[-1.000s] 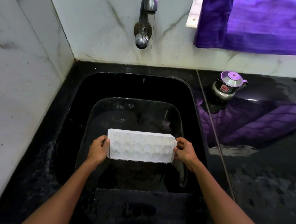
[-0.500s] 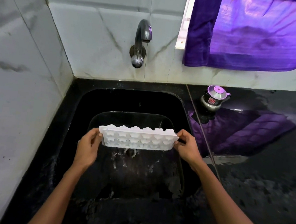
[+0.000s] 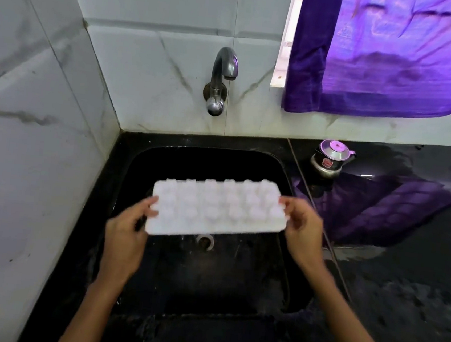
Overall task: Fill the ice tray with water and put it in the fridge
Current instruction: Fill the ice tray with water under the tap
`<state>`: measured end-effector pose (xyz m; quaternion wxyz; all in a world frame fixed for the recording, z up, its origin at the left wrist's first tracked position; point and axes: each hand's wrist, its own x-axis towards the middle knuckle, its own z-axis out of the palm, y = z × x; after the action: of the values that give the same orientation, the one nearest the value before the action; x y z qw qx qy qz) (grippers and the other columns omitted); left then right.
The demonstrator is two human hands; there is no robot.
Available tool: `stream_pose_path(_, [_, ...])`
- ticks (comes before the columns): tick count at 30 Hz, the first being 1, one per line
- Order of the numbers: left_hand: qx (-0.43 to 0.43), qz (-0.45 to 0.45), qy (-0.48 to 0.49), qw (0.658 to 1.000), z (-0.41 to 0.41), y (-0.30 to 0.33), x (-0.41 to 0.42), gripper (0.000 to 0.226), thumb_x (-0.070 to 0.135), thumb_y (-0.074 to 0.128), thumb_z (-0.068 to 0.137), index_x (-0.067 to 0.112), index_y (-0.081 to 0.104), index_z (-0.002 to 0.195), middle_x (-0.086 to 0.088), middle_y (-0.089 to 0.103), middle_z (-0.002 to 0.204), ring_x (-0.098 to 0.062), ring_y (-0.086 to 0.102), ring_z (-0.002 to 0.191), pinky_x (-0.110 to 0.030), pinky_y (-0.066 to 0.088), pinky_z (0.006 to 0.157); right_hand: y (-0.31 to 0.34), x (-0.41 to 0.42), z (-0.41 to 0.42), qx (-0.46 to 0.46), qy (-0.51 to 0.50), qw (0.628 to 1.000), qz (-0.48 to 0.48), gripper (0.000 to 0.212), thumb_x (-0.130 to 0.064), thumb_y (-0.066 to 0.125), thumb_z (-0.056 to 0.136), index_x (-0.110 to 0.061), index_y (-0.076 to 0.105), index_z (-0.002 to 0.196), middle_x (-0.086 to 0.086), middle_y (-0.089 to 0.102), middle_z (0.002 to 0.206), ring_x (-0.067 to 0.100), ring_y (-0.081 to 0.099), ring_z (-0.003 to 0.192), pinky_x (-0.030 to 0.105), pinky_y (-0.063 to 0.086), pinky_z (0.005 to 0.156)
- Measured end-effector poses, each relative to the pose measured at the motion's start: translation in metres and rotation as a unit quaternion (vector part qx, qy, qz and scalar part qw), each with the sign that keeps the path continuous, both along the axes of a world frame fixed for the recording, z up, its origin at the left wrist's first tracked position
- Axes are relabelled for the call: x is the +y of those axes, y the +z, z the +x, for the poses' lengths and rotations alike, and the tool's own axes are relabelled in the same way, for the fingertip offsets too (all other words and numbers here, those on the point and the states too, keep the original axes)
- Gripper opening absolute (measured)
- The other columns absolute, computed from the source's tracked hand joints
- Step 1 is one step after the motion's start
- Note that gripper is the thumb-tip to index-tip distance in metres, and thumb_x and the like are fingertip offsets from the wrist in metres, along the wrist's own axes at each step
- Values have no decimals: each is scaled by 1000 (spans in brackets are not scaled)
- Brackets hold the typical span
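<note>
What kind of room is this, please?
Most likely a home kitchen: a black sink under a wall tap, a dark stone counter with a small steel kettle, and tiled walls.

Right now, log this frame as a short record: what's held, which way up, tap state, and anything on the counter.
held item: white ice tray, over the black sink
orientation: underside bumps face up, image blurred
left hand: grips the tray's left end
right hand: grips the tray's right end
tap: no water seen running
counter: small steel pot
window: purple cloth
</note>
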<state>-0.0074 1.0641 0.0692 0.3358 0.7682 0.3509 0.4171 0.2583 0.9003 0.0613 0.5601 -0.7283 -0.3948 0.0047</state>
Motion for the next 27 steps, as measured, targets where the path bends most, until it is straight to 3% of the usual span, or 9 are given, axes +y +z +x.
stream_pose_path(3, [95, -87, -23, 991, -3, -35, -19, 34, -11, 65, 76, 22, 70, 86, 15, 70, 80, -4, 67, 78, -5, 45, 69, -51, -15, -14, 76, -19, 994, -80, 58, 21, 47, 74, -37, 55, 66, 0, 72, 90, 15, 68, 90, 38, 55, 83])
stream_pose_path(5, [95, -117, -15, 988, -4, -40, -26, 25, -11, 63, 78, 11, 72, 85, 14, 68, 75, -9, 67, 82, -3, 44, 67, -51, -19, -19, 92, -34, 991, -85, 56, 22, 45, 74, -33, 54, 65, -3, 72, 88, 14, 68, 91, 31, 55, 84])
stream_pose_path(8, [51, -8, 49, 997, 2, -10, -19, 43, -26, 59, 69, -1, 69, 103, 1, 66, 87, -21, 66, 83, 1, 42, 79, -8, -11, -13, 34, -72, 997, -11, 64, 25, 47, 71, -38, 50, 67, -1, 71, 88, 14, 69, 86, 15, 52, 75])
stream_pose_path(11, [-7, 127, 87, 988, 10, 29, -16, 47, -36, 51, 57, -13, 66, 95, -7, 64, 94, -6, 61, 90, -3, 43, 83, 37, -6, -8, -24, -77, 994, 74, 46, 21, 53, 73, -24, 61, 69, 0, 72, 92, 9, 67, 84, 19, 53, 73])
stream_pose_path(14, [-20, 135, 95, 986, 14, 28, -20, 44, -32, 52, 61, -14, 65, 100, -18, 66, 102, 17, 56, 92, 0, 42, 79, 35, -5, -9, -58, -110, 990, 71, 29, 21, 54, 71, -3, 69, 78, -2, 71, 90, 7, 66, 82, 19, 53, 71])
stream_pose_path(18, [65, -50, 84, 993, 9, -21, -36, 46, -24, 60, 68, -2, 67, 108, -15, 67, 88, -29, 67, 83, -10, 44, 74, -31, -15, -26, 31, -96, 993, -68, 48, 24, 51, 67, -20, 67, 73, -6, 69, 79, 16, 68, 76, 13, 52, 70])
stream_pose_path(20, [79, -78, 93, 989, 6, -28, -45, 46, -25, 56, 69, -1, 68, 106, -12, 67, 84, -34, 66, 81, -15, 45, 73, -45, -22, -33, 72, -93, 988, -100, 51, 23, 50, 71, -27, 62, 68, -9, 68, 77, 14, 69, 79, 12, 52, 70])
stream_pose_path(23, [21, -11, 122, 992, 6, -5, -47, 47, -31, 54, 66, -6, 67, 103, -16, 65, 81, -17, 63, 76, -1, 42, 69, -23, -20, -34, 39, -126, 991, -37, 38, 22, 56, 72, -12, 71, 75, -8, 69, 84, 5, 67, 82, 6, 49, 74])
stream_pose_path(27, [-25, 92, 114, 989, 8, 15, -41, 44, -36, 52, 62, -16, 65, 99, -25, 67, 97, 9, 57, 82, 3, 41, 74, 9, -15, -29, -14, -140, 987, 71, 23, 19, 60, 74, 1, 72, 80, 2, 72, 90, 5, 68, 88, 16, 54, 78])
